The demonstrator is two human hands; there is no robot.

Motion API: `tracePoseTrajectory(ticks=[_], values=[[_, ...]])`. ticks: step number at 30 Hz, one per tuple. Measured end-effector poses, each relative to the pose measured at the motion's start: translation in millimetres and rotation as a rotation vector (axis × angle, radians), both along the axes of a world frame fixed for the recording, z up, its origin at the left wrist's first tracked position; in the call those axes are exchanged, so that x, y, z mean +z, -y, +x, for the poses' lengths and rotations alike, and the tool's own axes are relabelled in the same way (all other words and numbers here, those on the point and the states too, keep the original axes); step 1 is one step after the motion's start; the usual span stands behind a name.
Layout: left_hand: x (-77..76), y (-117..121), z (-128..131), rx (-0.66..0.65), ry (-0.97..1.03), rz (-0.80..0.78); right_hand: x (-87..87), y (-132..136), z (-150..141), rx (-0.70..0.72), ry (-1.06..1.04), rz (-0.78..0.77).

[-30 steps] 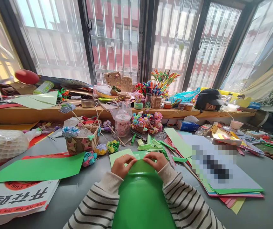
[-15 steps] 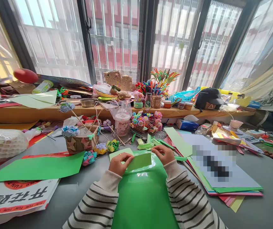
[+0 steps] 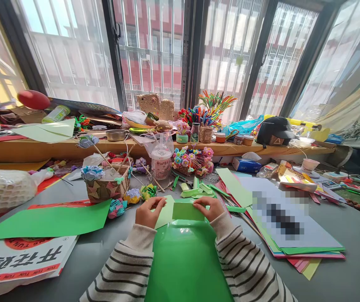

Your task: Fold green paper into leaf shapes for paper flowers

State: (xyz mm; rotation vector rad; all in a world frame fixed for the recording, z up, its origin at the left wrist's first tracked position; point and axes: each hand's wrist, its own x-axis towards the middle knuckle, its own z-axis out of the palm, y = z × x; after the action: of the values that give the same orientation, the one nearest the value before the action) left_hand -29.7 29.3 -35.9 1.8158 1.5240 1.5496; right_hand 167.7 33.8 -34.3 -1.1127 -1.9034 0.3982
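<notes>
My right hand [image 3: 209,207] pinches the right end of a small green paper rectangle [image 3: 186,211] between thumb and fingers. My left hand [image 3: 149,212] is closed in a pinch just off the rectangle's left edge, over a pale green paper sheet [image 3: 166,213]; whether its fingertips grip that sheet or anything else, I cannot make out. Between my forearms lies a large, glossy, rounded green thing [image 3: 186,260], just below the papers. Several cut green paper strips [image 3: 197,192] are scattered beyond my right hand.
A basket with paper flowers [image 3: 104,191] stands at the left, behind a green sheet [image 3: 50,220] on a printed bag [image 3: 25,262]. On the right is a paper stack [image 3: 312,239]. A lidded cup [image 3: 161,163] and crocheted flowers [image 3: 192,159] stand before the crowded sill [image 3: 154,150].
My left hand has let go of the green paper rectangle and moved slightly left. My right hand has come left and down and now holds the rectangle by its right end.
</notes>
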Motion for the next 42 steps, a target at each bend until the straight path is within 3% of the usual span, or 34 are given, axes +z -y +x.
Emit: tracePoseTrajectory(ticks=[2, 5, 7, 11, 15, 19, 22, 25, 29, 42], values=[[3.6, 2, 1, -0.038, -0.041, 0.021, -0.5, 1, -2, 0.013, 0.001, -0.002], [5.6, 5, 7, -0.291, -0.141, 0.038, -2.0, 3, -8, 0.05, 0.005, 0.023], [3.3, 6, 11, -0.364, -0.213, 0.023, -3.5, 4, -11, 0.068, -0.003, 0.041], [-4.2, 3, 11, -0.315, -0.201, 0.049, -6.7, 1, -8, 0.047, -0.003, 0.032], [-5.9, 1, 6, -0.224, -0.189, 0.063, -8.1, -6, 6, -0.083, -0.029, 0.013], [-5.1, 0, 6, -0.229, -0.184, 0.05, -5.4, -7, 11, -0.194, -0.141, -0.02], [-6.3, 1, 10, -0.297, -0.207, 0.058, -2.8, -1, 0, -0.054, -0.154, 0.004], [-7.4, 2, 14, -0.364, -0.191, 0.06, -1.2, 5, -12, 0.072, 0.018, 0.02], [-6.8, 3, 14, -0.361, -0.135, 0.043, -0.3, 8, -15, 0.059, 0.094, 0.003], [1.2, 3, 4, -0.126, -0.045, 0.051, -1.9, 2, -5, -0.011, 0.034, 0.006]])
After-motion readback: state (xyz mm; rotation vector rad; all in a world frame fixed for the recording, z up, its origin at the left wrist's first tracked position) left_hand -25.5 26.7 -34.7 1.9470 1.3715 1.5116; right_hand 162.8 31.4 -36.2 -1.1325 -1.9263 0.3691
